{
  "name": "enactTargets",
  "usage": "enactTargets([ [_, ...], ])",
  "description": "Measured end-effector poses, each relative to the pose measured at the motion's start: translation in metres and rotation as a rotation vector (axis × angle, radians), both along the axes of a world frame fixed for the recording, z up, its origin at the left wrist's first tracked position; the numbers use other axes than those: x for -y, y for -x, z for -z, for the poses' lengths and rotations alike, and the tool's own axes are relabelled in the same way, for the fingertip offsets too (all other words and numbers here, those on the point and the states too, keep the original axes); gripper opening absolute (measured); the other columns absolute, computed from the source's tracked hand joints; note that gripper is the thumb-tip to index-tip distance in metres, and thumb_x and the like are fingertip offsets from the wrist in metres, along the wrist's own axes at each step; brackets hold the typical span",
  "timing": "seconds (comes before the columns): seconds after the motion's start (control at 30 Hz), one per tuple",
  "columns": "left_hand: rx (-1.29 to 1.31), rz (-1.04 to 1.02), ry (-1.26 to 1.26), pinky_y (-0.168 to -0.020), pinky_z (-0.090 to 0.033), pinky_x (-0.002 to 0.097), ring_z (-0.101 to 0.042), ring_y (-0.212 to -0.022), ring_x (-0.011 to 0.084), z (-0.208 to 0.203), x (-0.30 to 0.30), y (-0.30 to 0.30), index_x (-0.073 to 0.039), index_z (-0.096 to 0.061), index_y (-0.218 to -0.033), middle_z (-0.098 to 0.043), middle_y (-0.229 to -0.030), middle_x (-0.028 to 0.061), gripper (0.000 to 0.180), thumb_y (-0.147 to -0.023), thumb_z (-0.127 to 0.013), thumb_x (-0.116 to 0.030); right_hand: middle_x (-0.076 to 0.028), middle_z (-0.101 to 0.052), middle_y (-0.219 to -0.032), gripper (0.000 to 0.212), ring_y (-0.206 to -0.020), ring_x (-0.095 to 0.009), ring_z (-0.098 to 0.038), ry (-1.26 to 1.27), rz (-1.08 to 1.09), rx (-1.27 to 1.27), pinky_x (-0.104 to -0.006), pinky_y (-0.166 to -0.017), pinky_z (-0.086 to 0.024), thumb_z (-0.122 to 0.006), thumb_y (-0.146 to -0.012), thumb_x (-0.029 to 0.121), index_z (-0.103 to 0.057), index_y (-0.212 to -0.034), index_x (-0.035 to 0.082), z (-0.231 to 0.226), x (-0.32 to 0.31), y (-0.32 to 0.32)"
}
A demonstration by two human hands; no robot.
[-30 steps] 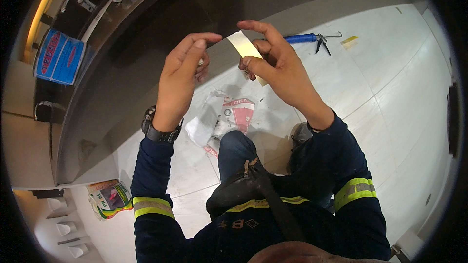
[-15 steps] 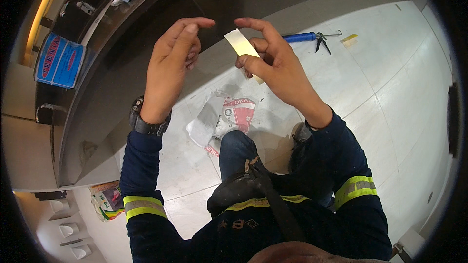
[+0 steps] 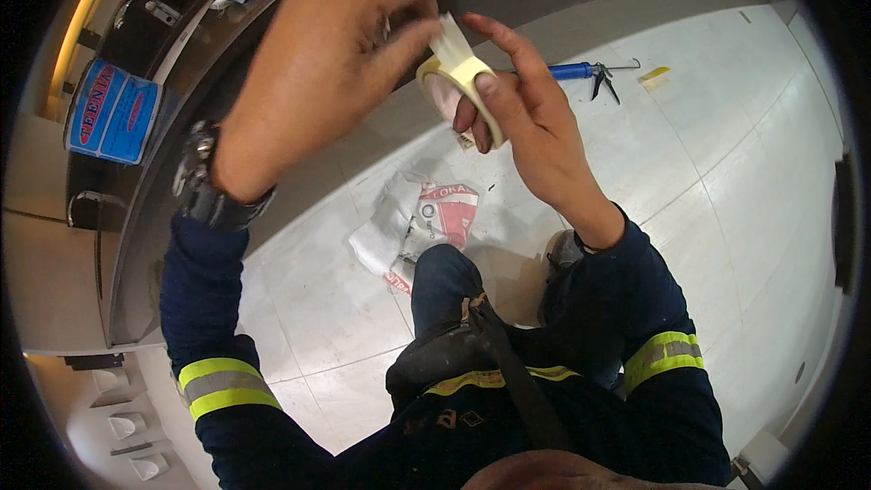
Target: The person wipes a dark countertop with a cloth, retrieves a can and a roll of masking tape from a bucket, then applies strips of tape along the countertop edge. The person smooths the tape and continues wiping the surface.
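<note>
The right grip grasps a roll of pale yellow tape, its thumb on the outer face and darkened fingers reaching through the ring from the other side; held this way, the roll is probably steadied against a pull without its free end being covered. Just left of that thumb, the left grip closes thumb and finger on the raised strip, at the roll's upper edge, though blur hides exactly where the pads meet. The two grips face each other across the roll, which is in the air ahead of the body, likely for a clear look down at it. The left hand arches over with its back upward, its wrist carrying a black watch; the right hand tilts inward, index finger extended behind the strip and apart from it. Both forearms angle in from wide elbows, in dark sleeves with reflective bands. Beyond the right grip, a blue caulking gun lies on the floor, with a small yellow piece past its end. Below the roll, toward the knee, lies a crumpled white-and-red bag. Well left of the left grip stands a blue can.
</note>
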State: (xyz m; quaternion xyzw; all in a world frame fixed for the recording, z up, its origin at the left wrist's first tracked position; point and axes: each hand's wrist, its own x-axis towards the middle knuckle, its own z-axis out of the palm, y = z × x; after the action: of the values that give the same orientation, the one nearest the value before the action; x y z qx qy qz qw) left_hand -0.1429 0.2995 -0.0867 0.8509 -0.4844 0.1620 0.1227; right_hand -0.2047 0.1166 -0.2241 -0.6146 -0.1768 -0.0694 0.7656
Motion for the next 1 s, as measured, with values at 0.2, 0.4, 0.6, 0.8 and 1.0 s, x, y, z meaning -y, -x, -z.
enactTargets([
  [0.2, 0.168, -0.304, -0.006, -0.062, -0.045, 0.0364, -0.061, -0.066, 0.0215, -0.057, 0.025, 0.02, 0.007, -0.062, -0.087, -0.059, -0.069, 0.0183, 0.019, -0.089, -0.072, -0.01, -0.013, -0.068, -0.092, 0.043, -0.079, -0.018, -0.063, 0.224, 0.248, 0.154, -0.0319, -0.071, -0.052, -0.059, -0.105, 0.028, -0.056, -0.139, 0.002, 0.025, -0.012, -0.017],
  [0.4, 0.255, -0.25, -0.209, -0.063, -0.045, 0.0395, -0.058, -0.064, 0.0283, -0.07, 0.019, 0.007, 0.006, -0.064, -0.088, -0.059, -0.071, 0.0196, 0.021, -0.091, -0.07, -0.014, -0.015, -0.064, -0.102, 0.037, -0.089, -0.027, -0.064, 0.534, 0.456, 0.291, -0.0384, -0.074, -0.052, -0.066, -0.099, 0.035, -0.073, -0.114, 0.002, 0.009, 0.004, -0.047],
  [0.6, 0.315, -0.25, -0.329, -0.062, -0.045, 0.0401, -0.057, -0.064, 0.0289, -0.08, 0.027, 0.017, 0.004, -0.065, -0.087, -0.056, -0.069, 0.0187, 0.02, -0.09, -0.07, -0.015, -0.01, -0.074, -0.1, 0.028, -0.085, -0.019, -0.068, 0.581, 0.509, 0.389, -0.029, -0.076, -0.054, -0.071, -0.097, 0.031, -0.077, -0.106, 0.005, -0.017, -0.003, -0.075],
  [0.8, 0.302, -0.241, -0.308, -0.061, -0.045, 0.0412, -0.057, -0.062, 0.032, -0.067, 0.021, 0.01, 0.004, -0.065, -0.086, -0.056, -0.068, 0.0211, 0.019, -0.088, -0.071, -0.014, -0.01, -0.073, -0.099, 0.03, -0.089, -0.013, -0.065, 0.158, 0.233, 0.319, -0.0295, -0.08, -0.053, -0.071, -0.097, 0.021, -0.07, -0.111, -0.005, -0.059, -0.006, -0.086],
  [1.0, 0.317, -0.247, -0.233, -0.061, -0.045, 0.0414, -0.058, -0.063, 0.0341, -0.051, 0.024, 0.008, 0.006, -0.065, -0.085, -0.057, -0.069, 0.0223, 0.021, -0.088, -0.071, -0.014, -0.003, -0.07, -0.09, 0.021, -0.082, -0.008, -0.061, 0.123, 0.165, 0.383, -0.0256, -0.075, -0.05, -0.069, -0.099, 0.016, -0.07, -0.105, -0.004, -0.056, -0.007, -0.094],
])
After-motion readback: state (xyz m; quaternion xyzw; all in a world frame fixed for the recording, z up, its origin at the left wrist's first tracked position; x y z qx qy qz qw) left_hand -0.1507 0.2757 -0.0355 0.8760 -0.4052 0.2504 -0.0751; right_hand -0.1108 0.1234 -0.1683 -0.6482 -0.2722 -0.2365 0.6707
